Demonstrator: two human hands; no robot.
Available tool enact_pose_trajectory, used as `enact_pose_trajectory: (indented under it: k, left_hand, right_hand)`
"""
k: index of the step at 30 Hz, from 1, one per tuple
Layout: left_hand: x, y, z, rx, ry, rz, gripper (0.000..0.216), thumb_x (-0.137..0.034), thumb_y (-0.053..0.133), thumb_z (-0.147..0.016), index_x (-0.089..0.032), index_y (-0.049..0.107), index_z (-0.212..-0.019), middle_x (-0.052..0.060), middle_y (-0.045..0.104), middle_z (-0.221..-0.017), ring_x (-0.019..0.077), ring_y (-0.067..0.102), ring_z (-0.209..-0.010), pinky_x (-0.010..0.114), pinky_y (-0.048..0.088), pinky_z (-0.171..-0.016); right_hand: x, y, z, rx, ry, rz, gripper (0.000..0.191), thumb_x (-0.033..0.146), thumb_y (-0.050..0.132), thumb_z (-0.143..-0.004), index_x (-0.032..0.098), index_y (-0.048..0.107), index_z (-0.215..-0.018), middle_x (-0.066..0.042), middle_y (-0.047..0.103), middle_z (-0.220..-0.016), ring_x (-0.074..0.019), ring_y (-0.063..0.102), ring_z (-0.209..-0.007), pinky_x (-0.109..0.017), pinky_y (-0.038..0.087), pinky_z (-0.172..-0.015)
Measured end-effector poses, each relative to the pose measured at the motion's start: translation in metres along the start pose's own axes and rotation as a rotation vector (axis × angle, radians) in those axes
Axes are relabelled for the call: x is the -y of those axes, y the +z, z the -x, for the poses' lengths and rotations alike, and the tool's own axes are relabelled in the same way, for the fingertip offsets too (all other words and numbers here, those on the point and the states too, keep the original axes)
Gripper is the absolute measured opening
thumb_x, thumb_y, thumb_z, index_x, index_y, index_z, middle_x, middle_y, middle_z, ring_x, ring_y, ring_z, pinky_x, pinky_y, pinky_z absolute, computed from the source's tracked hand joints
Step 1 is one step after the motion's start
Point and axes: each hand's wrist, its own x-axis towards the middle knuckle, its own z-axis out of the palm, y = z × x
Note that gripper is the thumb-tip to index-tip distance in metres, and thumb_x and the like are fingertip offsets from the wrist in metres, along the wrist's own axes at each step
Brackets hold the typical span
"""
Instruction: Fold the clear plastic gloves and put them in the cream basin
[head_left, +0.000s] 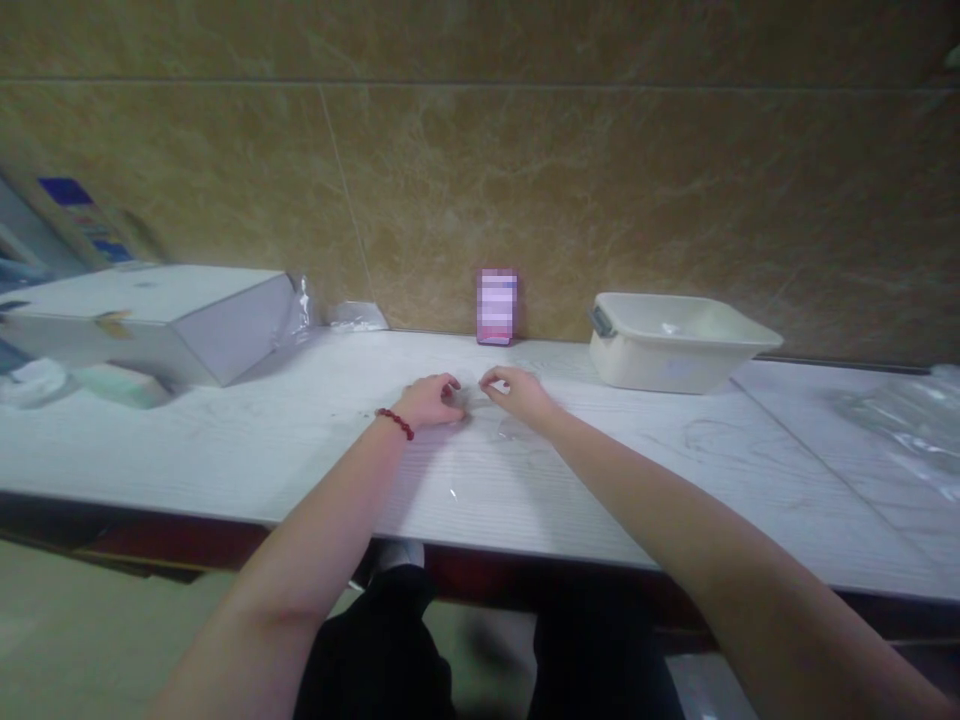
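Note:
Both of my hands rest on the white table close together, near its middle. My left hand, with a red bead bracelet on its wrist, has its fingers curled down against the surface. My right hand is pinched, fingertips pointing toward the left hand. Between and under them lies something thin and clear, perhaps a plastic film, too faint to name. A small pink and white box stands upright at the wall just behind the hands.
A cream plastic basin sits at the back right. A large white cardboard box lies at the left, with clear wrapping beside it. Crumpled clear plastic lies at the far right. A tiled wall backs the table.

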Motion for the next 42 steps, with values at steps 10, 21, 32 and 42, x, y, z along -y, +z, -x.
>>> enact_pose_trajectory:
  k: [10,21,32,42]
  left_hand:
    - [-0.003,-0.003,0.003,-0.004,0.062,-0.041,0.046,-0.045,0.056,-0.058,-0.021,0.052,-0.096,0.003,0.058,-0.092,0.0197,0.053,-0.086,0.028,0.040,-0.074]
    - [-0.011,-0.001,0.004,-0.031,0.002,-0.038,0.034,-0.032,0.056,-0.060,-0.021,0.055,-0.092,0.003,0.057,-0.093,0.0195,0.052,-0.088,0.028,0.039,-0.077]
    - [-0.017,0.003,0.006,-0.054,0.026,-0.052,0.034,-0.030,0.055,-0.062,-0.021,0.054,-0.095,0.004,0.058,-0.093,0.0199,0.052,-0.089,0.028,0.039,-0.077]
    - [-0.003,-0.013,0.002,-0.009,-0.012,0.168,0.032,-0.036,0.039,-0.075,-0.018,0.056,-0.095,0.002,0.060,-0.094,0.0146,0.055,-0.081,0.024,0.041,-0.075]
  right_hand:
    - [-0.007,-0.008,0.012,0.056,-0.018,0.001,0.015,0.008,0.050,-0.064,0.018,0.060,-0.069,0.000,0.062,-0.074,-0.0109,0.053,-0.074,-0.022,0.038,-0.071]
    - [-0.009,-0.013,0.015,0.117,-0.002,0.023,0.015,0.009,0.051,-0.065,0.017,0.062,-0.071,-0.002,0.061,-0.074,-0.0114,0.053,-0.074,-0.021,0.038,-0.068]
    - [-0.011,-0.006,0.014,0.137,-0.030,0.062,0.019,0.007,0.050,-0.064,0.017,0.064,-0.073,-0.002,0.062,-0.074,-0.0120,0.053,-0.073,-0.022,0.038,-0.070]
    - [-0.014,-0.006,0.014,0.151,0.033,0.088,0.022,0.006,0.047,-0.063,0.017,0.063,-0.071,-0.002,0.062,-0.072,-0.0115,0.053,-0.069,-0.021,0.039,-0.066]
